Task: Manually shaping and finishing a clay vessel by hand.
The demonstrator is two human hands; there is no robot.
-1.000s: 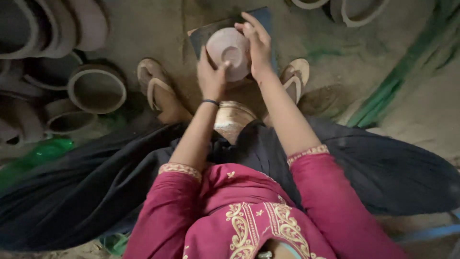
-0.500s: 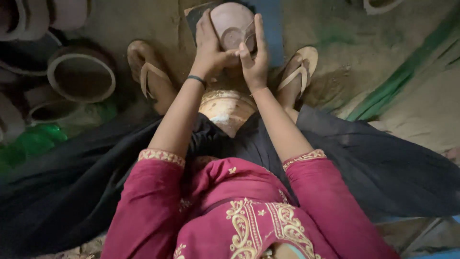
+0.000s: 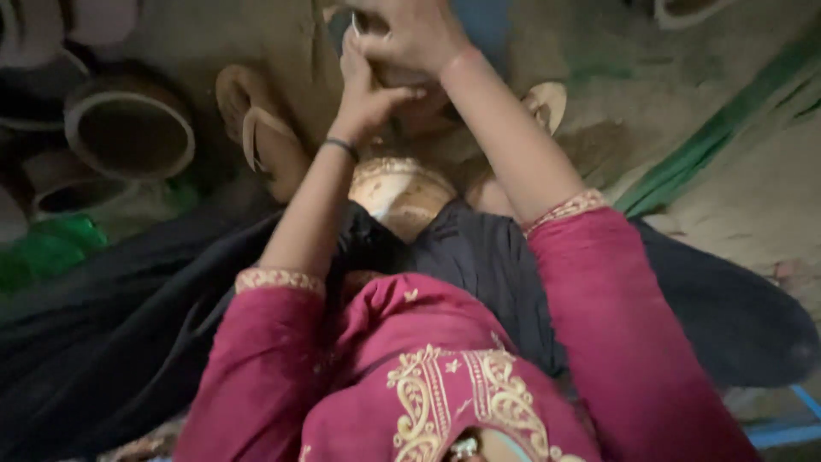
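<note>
Earthen floor [image 3: 753, 197], dim light; round clay pots [image 3: 128, 133] stacked far left; green strip [image 3: 710, 145] running far right.

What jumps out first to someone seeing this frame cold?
The magenta embroidered sleeves fill the lower half. From them the left hand and right hand meet at the top edge over a small, mostly hidden object. Between the knees sits a pale patterned bowl-like piece, and round clay pots stand on the dirt floor at left, beside a sandalled foot.
</note>
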